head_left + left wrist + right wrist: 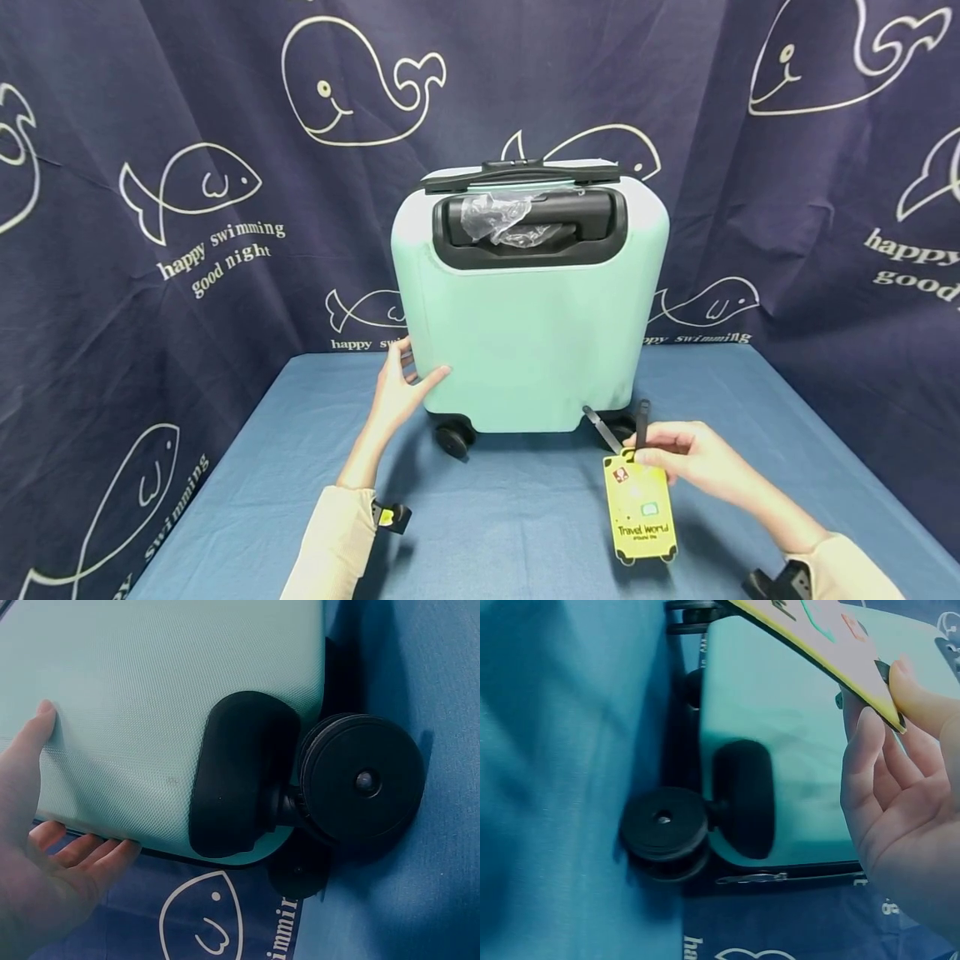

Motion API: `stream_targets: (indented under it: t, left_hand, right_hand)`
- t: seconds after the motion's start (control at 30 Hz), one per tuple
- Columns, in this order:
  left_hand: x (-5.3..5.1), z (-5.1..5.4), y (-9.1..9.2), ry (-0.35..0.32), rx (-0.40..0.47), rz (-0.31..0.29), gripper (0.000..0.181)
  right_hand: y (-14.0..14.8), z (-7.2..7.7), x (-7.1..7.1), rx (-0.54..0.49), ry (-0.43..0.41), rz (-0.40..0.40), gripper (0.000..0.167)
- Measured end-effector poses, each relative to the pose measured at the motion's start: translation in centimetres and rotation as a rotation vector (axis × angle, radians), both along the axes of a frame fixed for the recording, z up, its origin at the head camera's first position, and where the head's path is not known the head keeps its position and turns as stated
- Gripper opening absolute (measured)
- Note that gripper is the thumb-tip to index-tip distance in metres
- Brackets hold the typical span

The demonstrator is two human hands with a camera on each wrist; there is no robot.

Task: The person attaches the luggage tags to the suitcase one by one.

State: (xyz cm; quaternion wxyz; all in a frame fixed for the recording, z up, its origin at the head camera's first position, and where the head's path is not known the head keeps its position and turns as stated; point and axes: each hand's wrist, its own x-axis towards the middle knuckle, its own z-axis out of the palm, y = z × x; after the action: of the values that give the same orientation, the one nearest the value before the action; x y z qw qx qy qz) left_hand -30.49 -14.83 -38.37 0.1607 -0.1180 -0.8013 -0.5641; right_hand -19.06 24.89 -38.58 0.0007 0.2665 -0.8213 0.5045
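Note:
A mint-green suitcase (525, 342) stands upright on the blue cloth. My left hand (395, 393) holds its lower left edge; in the left wrist view the thumb (41, 724) lies on the front face and the other fingers bend along the side. Low at the front right, my right hand (697, 458) pinches the top of a yellow luggage tag (642, 515) marked "Travel World". Its dark strap (602, 429) is undone, with two ends sticking up. In the right wrist view the tag (817, 641) is seen edge-on, cut off by the top of the frame.
Black caster wheels (453, 437) carry the suitcase. Clear plastic wrap (502, 218) covers part of the recessed pull handle, below a black top carry handle (521, 173). A dark blue curtain (225, 350) with whale and fish drawings hangs behind and at both sides.

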Motion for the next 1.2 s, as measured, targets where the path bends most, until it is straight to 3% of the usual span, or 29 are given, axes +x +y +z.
stream_targets:
  t: [0.4,1.2]
  left_hand:
    - [0.1,-0.1,0.0,0.0,0.008,0.009,0.076]
    - [0.2,-0.5,0.3,0.007,0.023,0.022,0.074]
  right_hand:
    - [-0.1,2.8,0.1,0.04,0.111,-0.088,0.016]
    - [-1.1,7.2,0.4,0.028,0.207,-0.232,0.013]
